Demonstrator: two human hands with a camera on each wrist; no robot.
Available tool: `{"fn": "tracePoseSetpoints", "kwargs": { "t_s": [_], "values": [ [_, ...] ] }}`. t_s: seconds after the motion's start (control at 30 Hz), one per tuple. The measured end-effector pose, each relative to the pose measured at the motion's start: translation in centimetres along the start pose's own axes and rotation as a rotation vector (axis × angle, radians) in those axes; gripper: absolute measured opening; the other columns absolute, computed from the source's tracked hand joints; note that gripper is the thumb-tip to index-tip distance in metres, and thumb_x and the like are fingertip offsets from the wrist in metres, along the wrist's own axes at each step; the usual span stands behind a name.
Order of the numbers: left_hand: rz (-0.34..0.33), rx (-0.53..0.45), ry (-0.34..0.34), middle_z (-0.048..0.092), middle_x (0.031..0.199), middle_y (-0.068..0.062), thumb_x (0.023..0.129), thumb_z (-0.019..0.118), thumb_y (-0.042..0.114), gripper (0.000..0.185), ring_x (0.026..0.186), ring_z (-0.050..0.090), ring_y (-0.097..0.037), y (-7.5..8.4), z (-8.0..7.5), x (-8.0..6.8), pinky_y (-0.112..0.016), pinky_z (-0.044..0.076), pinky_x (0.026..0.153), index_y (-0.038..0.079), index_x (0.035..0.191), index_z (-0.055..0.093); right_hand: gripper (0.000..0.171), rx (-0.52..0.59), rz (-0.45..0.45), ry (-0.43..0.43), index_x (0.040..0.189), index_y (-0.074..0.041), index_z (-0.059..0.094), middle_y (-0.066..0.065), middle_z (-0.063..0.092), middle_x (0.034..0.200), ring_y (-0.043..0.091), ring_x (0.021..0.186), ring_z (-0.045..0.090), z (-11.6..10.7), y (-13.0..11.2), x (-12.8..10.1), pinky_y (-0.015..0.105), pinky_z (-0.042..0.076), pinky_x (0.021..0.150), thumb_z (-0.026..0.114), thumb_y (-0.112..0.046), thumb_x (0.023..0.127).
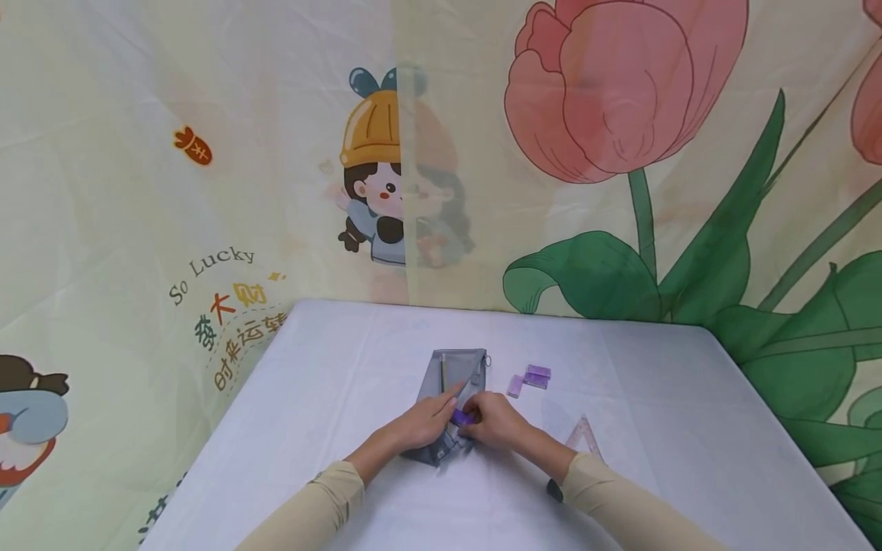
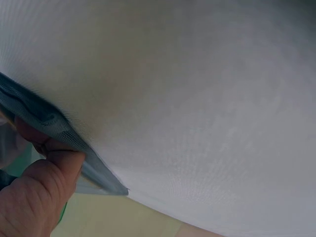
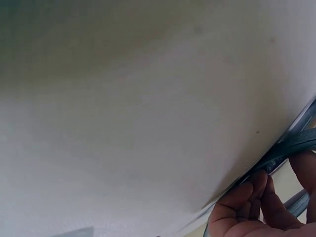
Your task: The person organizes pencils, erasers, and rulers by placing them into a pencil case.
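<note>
A grey see-through mesh zip pouch (image 1: 427, 390) lies on the white table in the head view, a pencil (image 1: 444, 371) showing through its far part. My left hand (image 1: 423, 422) lies across the pouch; in the left wrist view its thumb and fingers pinch the pouch's edge (image 2: 96, 165). My right hand (image 1: 498, 419) is at the pouch's right side, fingertips curled around a small purple block (image 1: 462, 418) at the opening. In the right wrist view, the right thumb and fingers (image 3: 237, 202) stand at the dark zip edge (image 3: 291, 143), which partly hides the block.
Several small purple blocks (image 1: 537, 376) lie right of the pouch, a paler one (image 1: 514, 386) beside them. A clear triangular ruler (image 1: 584, 432) and a black object (image 1: 554, 490) lie partly behind the right forearm. A printed cloth (image 1: 468, 229) hangs behind the table (image 1: 331, 360).
</note>
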State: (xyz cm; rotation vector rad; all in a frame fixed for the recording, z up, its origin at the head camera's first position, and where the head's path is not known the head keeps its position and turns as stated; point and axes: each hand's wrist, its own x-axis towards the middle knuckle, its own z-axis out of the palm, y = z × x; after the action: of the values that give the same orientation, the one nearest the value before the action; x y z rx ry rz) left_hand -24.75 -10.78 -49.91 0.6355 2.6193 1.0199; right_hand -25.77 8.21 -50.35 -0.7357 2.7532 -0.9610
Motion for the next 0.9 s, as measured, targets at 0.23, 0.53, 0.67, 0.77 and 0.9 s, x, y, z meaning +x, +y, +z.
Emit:
{"fn": "tracePoseSetpoints", "kwargs": {
  "t_s": [0.23, 0.53, 0.67, 0.77, 0.9],
  "values": [
    [-0.005, -0.004, 0.014, 0.050, 0.146, -0.023, 0.109, 0.026, 0.034, 0.050, 0.134, 0.047, -0.044, 0.0, 0.1, 0.0, -0.059, 0.036, 0.110, 0.019, 0.156, 0.032, 0.023, 0.002, -0.008, -0.018, 0.095, 0.000, 0.074, 0.001, 0.069, 0.078, 0.007, 0.068, 0.058, 0.1, -0.2, -0.1, 0.020, 0.050, 0.061, 0.082, -0.015, 0.079],
    [-0.031, 0.000, 0.005, 0.051, 0.145, -0.023, 0.109, 0.025, 0.037, 0.050, 0.134, 0.045, -0.047, 0.1, 0.0, -0.1, -0.063, 0.036, 0.108, 0.022, 0.156, 0.031, 0.018, 0.024, -0.073, -0.052, 0.096, -0.001, 0.076, 0.000, 0.072, 0.078, 0.002, 0.066, 0.057, -0.3, -0.3, -0.6, 0.019, 0.050, 0.062, 0.077, -0.016, 0.085],
    [-0.037, -0.001, -0.001, 0.053, 0.143, -0.025, 0.109, 0.025, 0.038, 0.051, 0.131, 0.048, -0.045, 0.1, 0.0, -0.1, -0.061, 0.039, 0.106, 0.022, 0.156, 0.031, 0.023, 0.033, -0.073, -0.053, 0.102, 0.001, 0.075, -0.002, 0.069, 0.077, 0.003, 0.066, 0.056, -0.7, -0.2, -0.8, 0.020, 0.050, 0.061, 0.075, -0.017, 0.087],
    [-0.042, 0.005, -0.007, 0.054, 0.140, -0.026, 0.109, 0.024, 0.038, 0.051, 0.127, 0.052, -0.042, 0.1, 0.0, -0.1, -0.059, 0.041, 0.103, 0.023, 0.157, 0.031, 0.026, 0.028, -0.052, -0.040, 0.107, 0.002, 0.073, -0.002, 0.067, 0.080, 0.006, 0.069, 0.056, -1.4, -0.2, -0.9, 0.021, 0.050, 0.062, 0.074, -0.016, 0.088],
    [-0.044, 0.007, -0.011, 0.056, 0.138, -0.027, 0.109, 0.025, 0.038, 0.051, 0.122, 0.055, -0.040, 0.2, -0.1, 0.0, -0.058, 0.043, 0.100, 0.023, 0.156, 0.031, 0.028, 0.004, -0.036, -0.006, 0.110, 0.002, 0.073, 0.003, 0.066, 0.087, 0.010, 0.077, 0.057, -2.4, -0.3, -0.9, 0.023, 0.051, 0.066, 0.074, -0.014, 0.087]
  ]
}}
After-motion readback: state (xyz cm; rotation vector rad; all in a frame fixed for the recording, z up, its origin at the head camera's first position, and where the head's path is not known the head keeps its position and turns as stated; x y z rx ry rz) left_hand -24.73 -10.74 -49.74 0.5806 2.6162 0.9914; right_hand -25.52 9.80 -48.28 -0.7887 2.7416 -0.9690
